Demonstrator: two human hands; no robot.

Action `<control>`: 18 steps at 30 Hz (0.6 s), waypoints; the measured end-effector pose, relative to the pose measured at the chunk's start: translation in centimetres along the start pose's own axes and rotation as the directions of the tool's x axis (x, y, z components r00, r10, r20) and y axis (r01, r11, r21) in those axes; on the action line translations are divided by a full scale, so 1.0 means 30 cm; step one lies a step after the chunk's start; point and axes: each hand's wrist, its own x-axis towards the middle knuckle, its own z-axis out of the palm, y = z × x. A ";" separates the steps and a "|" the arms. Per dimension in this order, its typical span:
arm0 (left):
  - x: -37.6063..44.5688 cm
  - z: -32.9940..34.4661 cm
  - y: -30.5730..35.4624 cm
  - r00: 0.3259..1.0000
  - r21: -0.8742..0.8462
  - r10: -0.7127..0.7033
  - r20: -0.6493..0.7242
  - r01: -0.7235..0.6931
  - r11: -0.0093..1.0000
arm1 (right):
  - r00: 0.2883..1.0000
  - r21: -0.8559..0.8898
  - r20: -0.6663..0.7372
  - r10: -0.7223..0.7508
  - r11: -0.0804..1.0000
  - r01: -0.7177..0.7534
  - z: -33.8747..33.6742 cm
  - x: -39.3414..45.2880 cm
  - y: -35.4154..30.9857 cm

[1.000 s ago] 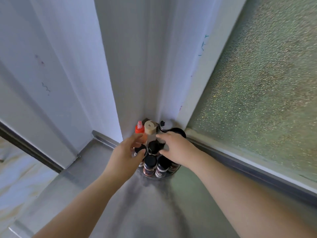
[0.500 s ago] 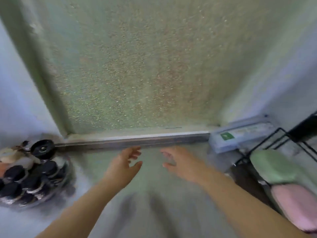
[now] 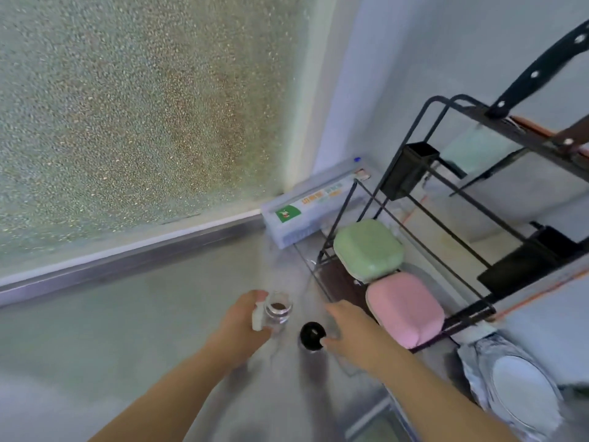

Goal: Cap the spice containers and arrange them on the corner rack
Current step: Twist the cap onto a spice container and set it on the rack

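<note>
Glass jar [image 3: 278,311], uncapped, stands on the desk [image 3: 134,317], left hand [image 3: 243,323] with fingers curled round it. Just right of the jar lies the black cap [image 3: 312,335]; right hand [image 3: 352,333] touches it, fingers spread.

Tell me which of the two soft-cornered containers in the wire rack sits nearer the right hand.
The pink container, right beside the right hand; the green container sits behind it, farther back in the wire rack.
</note>
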 end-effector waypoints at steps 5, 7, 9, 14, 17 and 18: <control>0.052 0.068 -0.011 0.998 0.009 -0.016 -0.057 0.016 1.000 | 0.994 -0.066 0.104 0.017 0.998 -0.010 0.140 0.065 0.052; 0.078 0.081 -0.017 0.997 -0.026 -0.025 -0.069 0.023 0.999 | 0.996 -0.066 0.088 0.032 0.997 -0.027 0.187 0.095 0.056; 0.106 0.098 -0.038 0.997 -0.059 -0.048 -0.052 0.045 0.997 | 0.998 -0.082 0.051 0.046 0.996 -0.042 0.222 0.123 0.053; 0.140 0.131 -0.081 0.996 -0.135 -0.081 -0.045 0.075 0.988 | 0.999 0.004 -0.006 0.036 0.999 -0.036 0.230 0.150 0.035; 0.122 0.122 -0.081 0.996 -0.242 -0.062 -0.064 0.045 0.969 | 0.999 0.163 -0.053 0.007 0.987 0.001 0.137 0.144 0.012; 0.111 0.107 -0.081 0.995 -0.242 -0.051 -0.084 0.029 0.970 | 0.998 0.193 -0.064 -0.026 0.981 0.037 0.094 0.143 -0.006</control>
